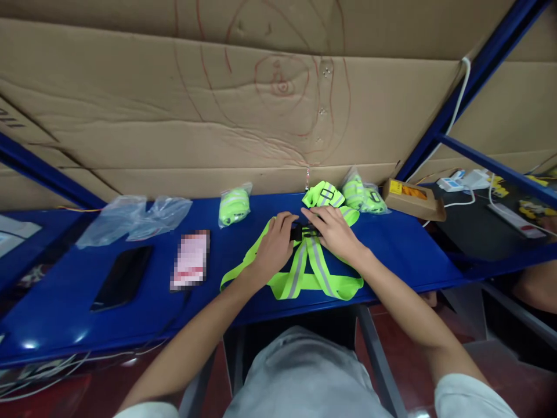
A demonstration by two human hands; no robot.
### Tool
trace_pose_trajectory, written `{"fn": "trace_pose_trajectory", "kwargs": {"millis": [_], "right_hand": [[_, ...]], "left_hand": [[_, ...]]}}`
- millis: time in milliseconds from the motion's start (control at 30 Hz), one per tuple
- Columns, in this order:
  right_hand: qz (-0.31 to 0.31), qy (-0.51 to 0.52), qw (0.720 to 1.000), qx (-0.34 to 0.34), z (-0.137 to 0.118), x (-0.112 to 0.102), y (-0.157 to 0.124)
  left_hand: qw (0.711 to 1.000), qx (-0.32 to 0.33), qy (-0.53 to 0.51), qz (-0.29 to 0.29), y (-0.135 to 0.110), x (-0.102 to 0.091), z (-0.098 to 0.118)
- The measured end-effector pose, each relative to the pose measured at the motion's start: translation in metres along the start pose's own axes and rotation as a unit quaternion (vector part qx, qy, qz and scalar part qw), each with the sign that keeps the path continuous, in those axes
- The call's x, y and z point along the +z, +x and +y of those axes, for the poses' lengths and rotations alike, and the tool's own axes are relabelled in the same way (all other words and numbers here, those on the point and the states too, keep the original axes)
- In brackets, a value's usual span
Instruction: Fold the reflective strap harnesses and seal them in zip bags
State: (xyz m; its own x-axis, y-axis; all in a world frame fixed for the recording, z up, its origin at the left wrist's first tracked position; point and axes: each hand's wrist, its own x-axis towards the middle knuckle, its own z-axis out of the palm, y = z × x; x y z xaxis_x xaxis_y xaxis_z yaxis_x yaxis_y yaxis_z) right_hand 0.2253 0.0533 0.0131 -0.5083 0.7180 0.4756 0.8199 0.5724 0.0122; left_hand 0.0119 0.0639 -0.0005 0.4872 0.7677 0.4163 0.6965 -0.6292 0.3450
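Holding a black buckle (297,233) in both hands (275,241) (334,230).

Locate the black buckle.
The buckle is just right of centre in the head view, between the left hand and right hand, where green straps meet.

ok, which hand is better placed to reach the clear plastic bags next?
Probably the left hand: nearer the clear plastic bags. Both hands are at the black buckle, right hand farther across.

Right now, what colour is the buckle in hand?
The buckle is black, shown in the head view.
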Motion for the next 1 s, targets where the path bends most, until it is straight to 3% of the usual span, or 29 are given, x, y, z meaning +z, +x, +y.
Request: {"fn": "trace_pose_trajectory", "kwargs": {"millis": [233, 533, 733, 833, 933, 1000], "right_hand": [[-0.027, 0.058, 0.998, 0.016, -0.002, 0.026, -0.009], [0.002, 0.071, 0.997, 0.042, -0.001, 0.021, -0.004], [-0.016, 0.059, 0.998, 0.019, 0.000, 0.000, 0.027], [0.004, 0.063, 0.998, 0.012, -0.004, -0.019, 0.051], [0.037, 0.110, 0.993, 0.009, 0.002, -0.037, 0.076], [0.050, 0.169, 0.984, -0.007, 0.016, -0.045, 0.090]], "left_hand": [[1.000, -0.002, -0.014, -0.026, -0.010, 0.013, -0.008], [0.999, 0.008, 0.034, -0.006, -0.002, 0.009, -0.011], [0.996, 0.035, 0.083, -0.019, 0.024, -0.009, -0.005], [0.996, 0.044, 0.082, 0.003, 0.044, -0.023, 0.004], [0.999, 0.032, 0.007, 0.042, 0.066, -0.037, 0.003], [0.995, 0.029, -0.086, 0.029, 0.080, -0.048, -0.009]]}}
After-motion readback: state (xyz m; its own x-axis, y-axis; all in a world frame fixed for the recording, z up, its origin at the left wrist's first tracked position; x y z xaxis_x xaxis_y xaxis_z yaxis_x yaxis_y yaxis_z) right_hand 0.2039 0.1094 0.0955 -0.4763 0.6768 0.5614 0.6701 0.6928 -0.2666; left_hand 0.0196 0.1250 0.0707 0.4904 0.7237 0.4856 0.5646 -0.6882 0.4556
